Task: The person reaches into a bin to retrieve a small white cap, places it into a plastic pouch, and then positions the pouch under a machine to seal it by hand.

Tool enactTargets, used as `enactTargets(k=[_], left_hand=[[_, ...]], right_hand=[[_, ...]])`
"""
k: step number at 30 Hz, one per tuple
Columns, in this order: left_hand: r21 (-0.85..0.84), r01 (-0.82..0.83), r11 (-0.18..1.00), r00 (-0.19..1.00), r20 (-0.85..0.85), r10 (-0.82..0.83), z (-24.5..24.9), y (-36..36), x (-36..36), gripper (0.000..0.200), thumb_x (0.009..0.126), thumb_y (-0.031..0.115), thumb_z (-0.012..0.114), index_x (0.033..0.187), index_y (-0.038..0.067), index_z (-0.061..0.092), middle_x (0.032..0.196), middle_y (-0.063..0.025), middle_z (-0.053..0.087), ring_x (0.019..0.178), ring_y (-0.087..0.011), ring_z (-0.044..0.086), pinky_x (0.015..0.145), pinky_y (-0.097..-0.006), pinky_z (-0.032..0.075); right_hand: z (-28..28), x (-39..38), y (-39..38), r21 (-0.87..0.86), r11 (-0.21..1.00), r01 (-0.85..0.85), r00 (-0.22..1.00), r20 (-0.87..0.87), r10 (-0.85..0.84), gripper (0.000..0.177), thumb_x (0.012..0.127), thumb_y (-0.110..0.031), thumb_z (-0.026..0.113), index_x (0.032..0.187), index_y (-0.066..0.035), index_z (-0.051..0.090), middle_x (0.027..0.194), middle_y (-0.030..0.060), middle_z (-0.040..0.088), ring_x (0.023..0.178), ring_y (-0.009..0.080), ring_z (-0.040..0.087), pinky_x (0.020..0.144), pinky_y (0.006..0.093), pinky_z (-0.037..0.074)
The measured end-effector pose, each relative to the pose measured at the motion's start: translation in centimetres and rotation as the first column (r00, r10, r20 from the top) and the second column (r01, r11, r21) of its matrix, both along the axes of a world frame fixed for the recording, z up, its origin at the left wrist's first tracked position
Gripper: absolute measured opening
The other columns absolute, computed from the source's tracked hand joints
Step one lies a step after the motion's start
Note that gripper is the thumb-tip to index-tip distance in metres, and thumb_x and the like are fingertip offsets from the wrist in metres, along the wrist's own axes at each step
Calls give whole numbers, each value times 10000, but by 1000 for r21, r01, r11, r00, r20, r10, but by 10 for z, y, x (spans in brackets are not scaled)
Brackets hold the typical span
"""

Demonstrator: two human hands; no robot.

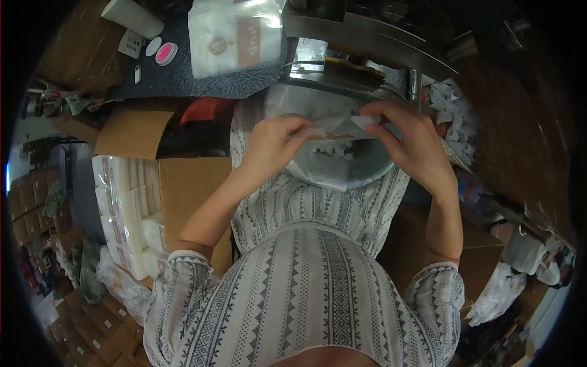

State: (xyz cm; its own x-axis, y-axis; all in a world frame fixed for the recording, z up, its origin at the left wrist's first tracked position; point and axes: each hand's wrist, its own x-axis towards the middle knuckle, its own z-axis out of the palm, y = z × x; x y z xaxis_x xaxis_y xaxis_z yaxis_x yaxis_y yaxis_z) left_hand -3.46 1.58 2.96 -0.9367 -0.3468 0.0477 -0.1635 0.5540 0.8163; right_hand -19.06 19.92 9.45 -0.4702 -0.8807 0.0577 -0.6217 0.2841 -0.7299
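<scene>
In the head view, my left hand pinches one end of a small translucent plastic bag. The bag's other end is between the thumb and fingers of my right hand, so it is stretched level between both hands. Something yellowish-brown shows along its lower edge, too blurred to name. Directly beneath, a round basin covered in clear plastic rests on my lap, with small white pieces inside it.
A stack of printed white pouches lies on a dark fuzzy mat, near an open pink tin and a tipped white cup. Left, an open carton adjoins wrapped white packs. White scraps pile up at right.
</scene>
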Motion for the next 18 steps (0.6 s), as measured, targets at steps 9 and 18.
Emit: enactTargets(k=[9, 18], left_hand=[[661, -80, 746, 978, 198, -70, -15, -3, -50, 259, 900, 199, 634, 933, -56, 654, 794, -88, 671, 739, -138, 653, 599, -253, 480], [718, -172, 675, 974, 224, 10, -14, -14, -69, 360, 906, 298, 633, 993, -52, 638, 950, -104, 667, 797, -150, 642, 696, -250, 502]], right_hand=[[-29, -18, 5, -188, 934, 304, 948, 159, -277, 273, 855, -84, 651, 1122, -40, 619, 1014, 68, 679, 882, 131, 639, 779, 275, 506], [-46, -45, 63, 151, 766, 625, 672, -603, -430, 209, 861, -117, 589, 1054, -41, 621, 954, 175, 650, 853, 341, 635, 749, 416, 496]])
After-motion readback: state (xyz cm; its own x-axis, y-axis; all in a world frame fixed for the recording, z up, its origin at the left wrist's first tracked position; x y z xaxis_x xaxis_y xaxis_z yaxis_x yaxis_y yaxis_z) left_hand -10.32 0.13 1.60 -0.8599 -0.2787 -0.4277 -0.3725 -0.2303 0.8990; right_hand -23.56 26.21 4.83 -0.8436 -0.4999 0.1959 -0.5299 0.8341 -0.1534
